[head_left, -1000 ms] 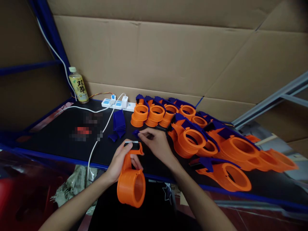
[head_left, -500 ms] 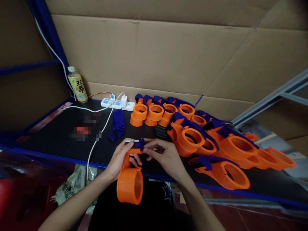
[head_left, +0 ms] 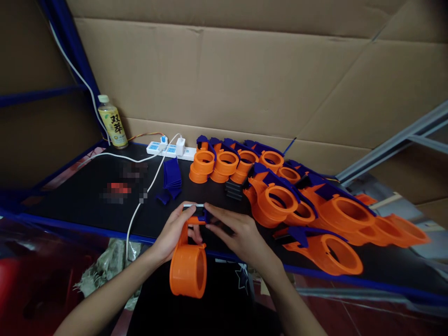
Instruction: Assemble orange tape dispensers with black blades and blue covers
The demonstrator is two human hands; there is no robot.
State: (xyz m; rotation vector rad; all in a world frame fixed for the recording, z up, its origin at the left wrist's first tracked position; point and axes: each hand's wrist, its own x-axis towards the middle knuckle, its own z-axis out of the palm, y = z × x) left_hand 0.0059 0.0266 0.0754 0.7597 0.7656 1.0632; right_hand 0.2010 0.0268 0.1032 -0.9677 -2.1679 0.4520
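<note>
My left hand (head_left: 173,234) grips an orange packing tape dispenser (head_left: 187,270) near its head, the thumb on top and the round hub hanging below. A white toothed blade (head_left: 193,205) runs along the upper edge of the head. At the head's right end is a small dark blue piece (head_left: 202,216). My right hand (head_left: 236,228) has its fingertips closed against that end, thumb below and forefinger above. Its fingers hide part of the blue piece.
Finished-looking orange and blue dispensers (head_left: 276,203) crowd the right of the black tabletop (head_left: 87,186). Blue plates (head_left: 171,175) and black parts (head_left: 234,190) lie beyond my hands. A power strip (head_left: 189,153), white cable (head_left: 135,217) and drink bottle (head_left: 114,123) are at the back left.
The blue piece, which stuck out from the head's right end, now sits flush with it. My right fingers have gone from pinching it to pressing against the end.
</note>
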